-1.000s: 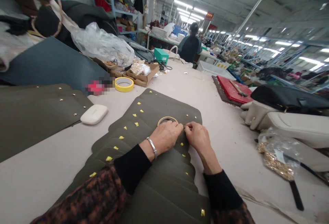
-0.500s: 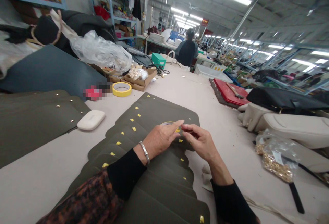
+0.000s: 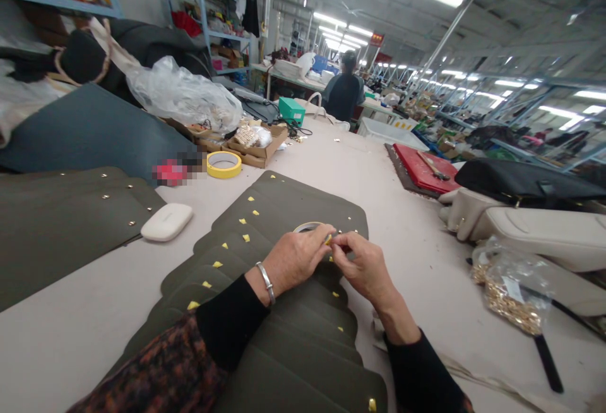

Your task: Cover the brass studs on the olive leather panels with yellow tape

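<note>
Overlapping dark olive panels (image 3: 303,195) lie fanned out before me, with small yellow tape pieces (image 3: 245,238) stuck near their edges. My left hand (image 3: 300,252), a silver bangle at its wrist, is closed around a roll of yellow tape (image 3: 308,226) above the upper panels. Most of the roll is hidden behind the fingers. My right hand (image 3: 362,261) meets the left fingertips and pinches at a small bit of yellow tape (image 3: 328,239). Small shiny metal studs (image 3: 349,218) show on the panel beyond the right hand.
A second yellow tape roll (image 3: 224,165) sits by an open cardboard box (image 3: 265,148) of small parts. Left are a white rounded case (image 3: 167,221) and more olive panels (image 3: 71,223). Right are a bag of gold hardware (image 3: 514,305) and cream bags (image 3: 544,236). A person (image 3: 343,91) sits far ahead.
My right hand has moved slightly left to my left fingertips, and its thumb and fingers have closed into a pinch. The left hand and panels stay nearly in place.
</note>
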